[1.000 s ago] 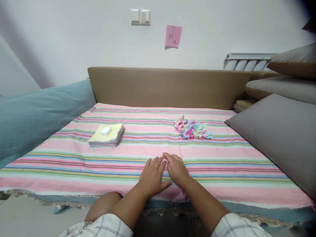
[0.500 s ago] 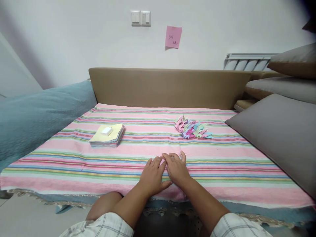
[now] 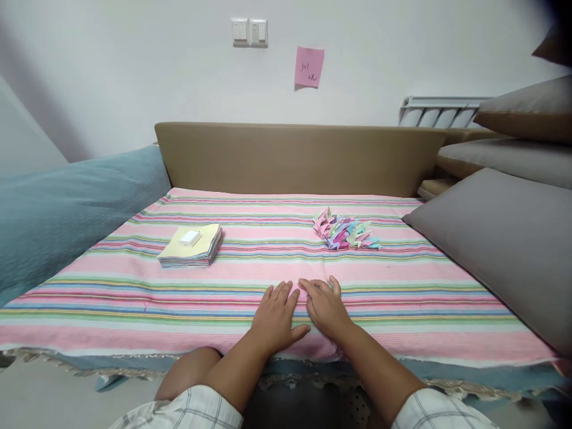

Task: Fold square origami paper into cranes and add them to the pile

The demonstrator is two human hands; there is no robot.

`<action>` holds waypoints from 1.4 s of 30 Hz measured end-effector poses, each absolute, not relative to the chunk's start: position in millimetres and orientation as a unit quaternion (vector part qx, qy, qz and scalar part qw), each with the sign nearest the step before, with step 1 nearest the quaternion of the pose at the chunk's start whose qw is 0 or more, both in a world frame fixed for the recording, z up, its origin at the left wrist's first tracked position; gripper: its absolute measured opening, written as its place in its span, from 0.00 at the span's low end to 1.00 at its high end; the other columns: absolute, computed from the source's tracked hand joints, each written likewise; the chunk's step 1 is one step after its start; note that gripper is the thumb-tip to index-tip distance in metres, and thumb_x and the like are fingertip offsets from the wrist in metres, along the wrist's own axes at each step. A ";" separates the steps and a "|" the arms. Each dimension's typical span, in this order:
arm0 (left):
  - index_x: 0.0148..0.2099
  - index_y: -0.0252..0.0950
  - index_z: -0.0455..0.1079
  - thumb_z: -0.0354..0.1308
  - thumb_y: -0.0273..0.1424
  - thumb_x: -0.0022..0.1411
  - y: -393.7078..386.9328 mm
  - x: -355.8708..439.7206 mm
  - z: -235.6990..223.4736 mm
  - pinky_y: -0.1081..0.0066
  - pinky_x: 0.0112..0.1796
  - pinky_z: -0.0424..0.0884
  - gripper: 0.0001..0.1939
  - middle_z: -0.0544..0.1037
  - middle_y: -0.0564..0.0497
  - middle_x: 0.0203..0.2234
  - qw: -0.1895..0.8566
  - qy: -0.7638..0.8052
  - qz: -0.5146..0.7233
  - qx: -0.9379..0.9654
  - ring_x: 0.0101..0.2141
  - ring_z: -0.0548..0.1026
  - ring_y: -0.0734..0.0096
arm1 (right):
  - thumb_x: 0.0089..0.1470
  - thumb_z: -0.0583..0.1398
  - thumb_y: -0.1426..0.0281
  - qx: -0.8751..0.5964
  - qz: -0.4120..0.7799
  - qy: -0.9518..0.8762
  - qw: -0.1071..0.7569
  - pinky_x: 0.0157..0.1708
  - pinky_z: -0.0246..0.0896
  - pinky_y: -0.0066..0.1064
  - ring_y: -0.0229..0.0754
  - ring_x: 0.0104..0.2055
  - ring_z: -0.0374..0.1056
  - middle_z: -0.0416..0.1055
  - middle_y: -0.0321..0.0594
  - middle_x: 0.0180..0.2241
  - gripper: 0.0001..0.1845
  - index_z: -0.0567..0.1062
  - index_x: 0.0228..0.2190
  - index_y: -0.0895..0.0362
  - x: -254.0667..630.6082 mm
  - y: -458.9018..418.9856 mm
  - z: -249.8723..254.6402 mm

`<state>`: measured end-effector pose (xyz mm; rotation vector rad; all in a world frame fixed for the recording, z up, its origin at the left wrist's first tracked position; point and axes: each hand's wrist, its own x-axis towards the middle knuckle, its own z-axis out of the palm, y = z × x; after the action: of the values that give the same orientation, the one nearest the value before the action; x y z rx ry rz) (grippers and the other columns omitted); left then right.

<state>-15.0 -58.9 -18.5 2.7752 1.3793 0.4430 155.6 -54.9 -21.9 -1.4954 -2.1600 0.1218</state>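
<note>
My left hand (image 3: 276, 313) lies flat on the striped cloth with its fingers stretched forward and its thumb out to the side. Just right of it, my right hand (image 3: 325, 304) rests with its fingers extended, the index fingertip pointing toward the left hand and the little finger lifted apart. A small bit of pink paper (image 3: 302, 294) shows in the gap between the hands, mostly covered by the fingers; its shape cannot be made out. Beyond the right hand is a cluster of folded paper cranes (image 3: 342, 231) in pink, purple, green and blue.
A stack of coloured paper sheets (image 3: 210, 255) stands at the left, a small white box (image 3: 190, 238) on top. Grey cushions (image 3: 487, 238) pile up at the right. A brown backrest (image 3: 290, 158) runs along the back, and a blue armrest (image 3: 80, 208) bounds the left.
My hands have drawn slightly apart at the fingertips, the right one shifting a little to the right. The view has turned slightly rightward. The stack and the cranes stay put.
</note>
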 end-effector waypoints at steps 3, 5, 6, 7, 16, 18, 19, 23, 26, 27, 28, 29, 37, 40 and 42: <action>0.61 0.35 0.57 0.53 0.51 0.53 -58.4 -15.1 -18.4 0.49 0.57 0.50 0.38 0.57 0.40 0.61 0.006 0.438 0.147 0.887 0.59 0.55 0.49 | 0.52 0.49 0.76 -0.544 0.064 -0.787 0.285 0.57 0.45 0.44 0.43 0.53 0.59 0.67 0.44 0.51 0.26 0.62 0.54 0.57 161.8 -52.8 -25.5; 0.60 0.37 0.57 0.54 0.52 0.52 -57.7 -15.0 -18.0 0.49 0.56 0.50 0.38 0.58 0.40 0.60 0.008 0.439 0.150 0.886 0.59 0.56 0.49 | 0.52 0.49 0.76 -0.543 0.061 -0.781 0.301 0.55 0.51 0.40 0.43 0.54 0.58 0.65 0.45 0.52 0.25 0.64 0.53 0.59 164.3 -50.6 -27.6; 0.60 0.37 0.57 0.55 0.52 0.52 -57.3 -14.9 -17.7 0.49 0.56 0.50 0.38 0.58 0.41 0.60 0.011 0.440 0.150 0.885 0.59 0.56 0.49 | 0.52 0.49 0.75 -0.544 0.057 -0.781 0.301 0.54 0.52 0.39 0.44 0.54 0.57 0.65 0.45 0.52 0.24 0.65 0.52 0.58 164.8 -49.6 -28.1; 0.60 0.38 0.57 0.56 0.51 0.51 -56.9 -14.7 -17.4 0.49 0.56 0.51 0.38 0.58 0.41 0.60 0.014 0.442 0.150 0.884 0.58 0.57 0.49 | 0.53 0.50 0.75 -0.546 0.053 -0.783 0.294 0.54 0.52 0.40 0.44 0.55 0.57 0.64 0.45 0.53 0.23 0.67 0.51 0.57 164.6 -49.0 -28.3; 0.61 0.38 0.56 0.56 0.51 0.50 -56.0 -13.5 -15.6 0.49 0.56 0.51 0.39 0.58 0.41 0.60 0.020 0.451 0.141 0.881 0.59 0.56 0.49 | 0.54 0.52 0.70 -0.578 0.002 -0.790 0.203 0.53 0.50 0.43 0.48 0.57 0.55 0.60 0.41 0.57 0.21 0.69 0.50 0.48 157.3 -50.6 -22.0; 0.60 0.37 0.57 0.56 0.51 0.50 -56.3 -13.4 -15.4 0.49 0.56 0.51 0.39 0.58 0.40 0.60 0.018 0.451 0.139 0.881 0.59 0.56 0.49 | 0.55 0.52 0.69 -0.582 -0.004 -0.788 0.200 0.52 0.51 0.43 0.48 0.56 0.56 0.62 0.41 0.55 0.19 0.70 0.49 0.49 159.8 -51.3 -20.2; 0.60 0.37 0.57 0.56 0.51 0.50 -56.4 -13.4 -15.3 0.49 0.56 0.51 0.39 0.58 0.40 0.60 0.018 0.451 0.138 0.882 0.59 0.56 0.49 | 0.56 0.52 0.70 -0.582 -0.003 -0.788 0.200 0.51 0.51 0.42 0.47 0.55 0.56 0.63 0.41 0.55 0.19 0.71 0.48 0.49 161.7 -51.7 -19.2; 0.60 0.36 0.58 0.56 0.51 0.50 -56.2 -13.7 -15.1 0.49 0.56 0.51 0.39 0.58 0.40 0.60 0.015 0.450 0.133 0.883 0.59 0.56 0.49 | 0.56 0.51 0.70 -0.586 0.005 -0.787 0.194 0.51 0.52 0.40 0.46 0.54 0.59 0.66 0.39 0.53 0.19 0.72 0.47 0.49 171.9 -52.6 -15.9; 0.60 0.36 0.57 0.56 0.51 0.50 -55.8 -13.8 -14.8 0.49 0.56 0.51 0.39 0.57 0.40 0.60 0.014 0.449 0.130 0.884 0.59 0.56 0.49 | 0.56 0.51 0.71 -0.597 0.004 -0.782 0.181 0.51 0.52 0.41 0.46 0.52 0.61 0.67 0.38 0.52 0.18 0.73 0.46 0.48 180.8 -51.8 -14.2; 0.60 0.36 0.57 0.56 0.51 0.50 -55.7 -13.9 -14.7 0.49 0.56 0.51 0.39 0.57 0.40 0.61 0.014 0.449 0.131 0.884 0.59 0.56 0.49 | 0.55 0.51 0.71 -0.599 0.004 -0.781 0.176 0.51 0.52 0.41 0.46 0.52 0.61 0.67 0.37 0.52 0.18 0.74 0.45 0.48 183.7 -51.2 -13.7; 0.60 0.36 0.57 0.56 0.51 0.50 -55.6 -13.9 -14.5 0.49 0.56 0.51 0.39 0.57 0.40 0.61 0.014 0.449 0.130 0.884 0.59 0.56 0.49 | 0.55 0.52 0.72 -0.601 0.003 -0.781 0.170 0.51 0.52 0.41 0.46 0.51 0.62 0.67 0.37 0.52 0.18 0.74 0.45 0.48 186.5 -50.7 -13.1; 0.60 0.36 0.57 0.56 0.51 0.51 -55.5 -13.9 -14.5 0.49 0.56 0.51 0.39 0.57 0.40 0.61 0.014 0.449 0.130 0.884 0.59 0.56 0.49 | 0.54 0.52 0.72 -0.603 0.002 -0.781 0.164 0.51 0.52 0.41 0.46 0.51 0.62 0.67 0.38 0.52 0.19 0.74 0.44 0.49 188.8 -50.4 -12.4; 0.61 0.36 0.55 0.51 0.54 0.53 -54.3 -14.9 -16.8 0.50 0.57 0.49 0.40 0.55 0.42 0.62 0.007 0.450 0.114 0.886 0.60 0.54 0.51 | 0.53 0.52 0.73 -0.571 -0.027 -0.793 0.212 0.56 0.47 0.42 0.47 0.58 0.54 0.60 0.43 0.57 0.22 0.70 0.50 0.53 178.9 -62.8 -11.9; 0.61 0.36 0.55 0.51 0.53 0.54 -54.2 -15.4 -18.0 0.50 0.57 0.50 0.39 0.56 0.42 0.61 0.002 0.448 0.120 0.886 0.59 0.55 0.52 | 0.53 0.53 0.72 -0.530 -0.019 -0.825 0.196 0.57 0.43 0.45 0.49 0.61 0.49 0.53 0.42 0.61 0.25 0.66 0.53 0.48 168.5 -69.0 -17.2; 0.61 0.36 0.55 0.51 0.53 0.54 -54.0 -15.9 -18.5 0.50 0.57 0.50 0.39 0.57 0.42 0.61 0.000 0.445 0.124 0.887 0.59 0.55 0.52 | 0.53 0.53 0.71 -0.541 -0.017 -0.820 0.184 0.57 0.42 0.47 0.50 0.62 0.48 0.52 0.42 0.61 0.25 0.65 0.54 0.46 165.3 -70.6 -20.4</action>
<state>-15.9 -54.0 -18.5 2.7866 1.3989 0.3881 165.3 -70.6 -20.4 -1.5256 -2.3133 -0.0479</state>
